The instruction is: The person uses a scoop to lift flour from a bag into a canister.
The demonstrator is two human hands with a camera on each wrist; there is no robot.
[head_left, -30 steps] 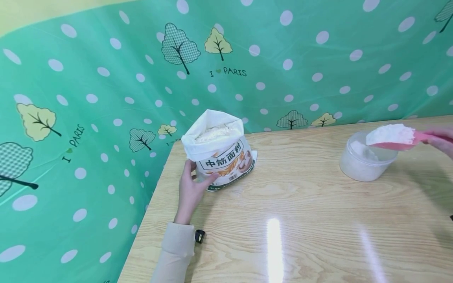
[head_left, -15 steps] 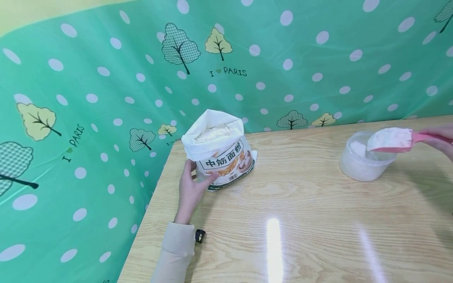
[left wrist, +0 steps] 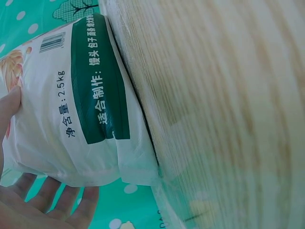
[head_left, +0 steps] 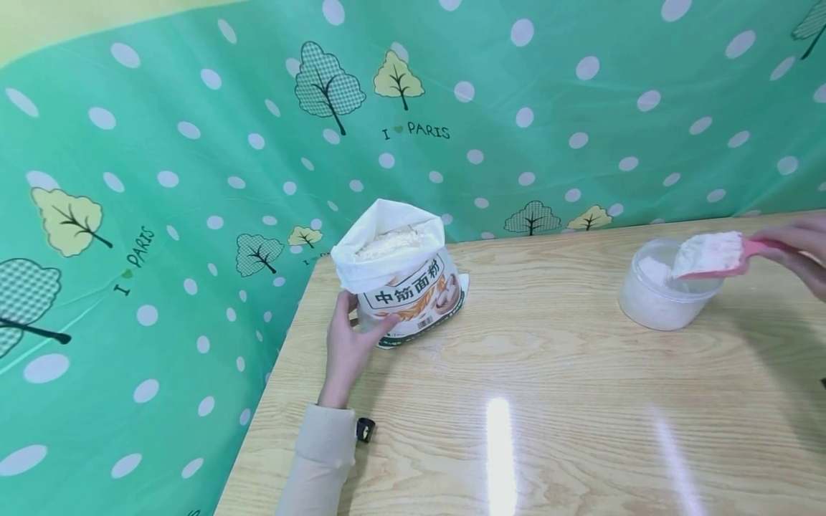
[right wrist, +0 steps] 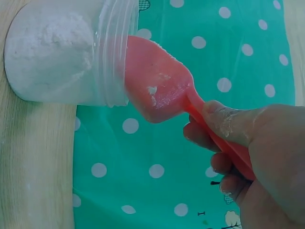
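An upright white flour bag (head_left: 419,304), rolled open at the top with flour showing inside, stands at the table's left. My left hand (head_left: 348,351) holds its lower left side, thumb on the printed front and fingers behind; the left wrist view shows those fingers (left wrist: 83,205) below the bag. At the right, my right hand (right wrist: 271,152) grips the handle of a pink scoop (right wrist: 157,81). White flour heaps in the scoop, which is tilted over the mouth of a clear round tub (head_left: 658,312). Flour also lies inside the tub. The right hand is partly cut off in the head view.
Bag and tub stand apart on a pale wooden table (head_left: 535,358). Behind and to the left hangs a green dotted cloth (head_left: 490,129). A small black object (head_left: 365,430) shows beside the left sleeve.
The scoop has tilted and shifted slightly right over the tub, and its heap of flour looks smaller. The left hand and the bag have stayed still.
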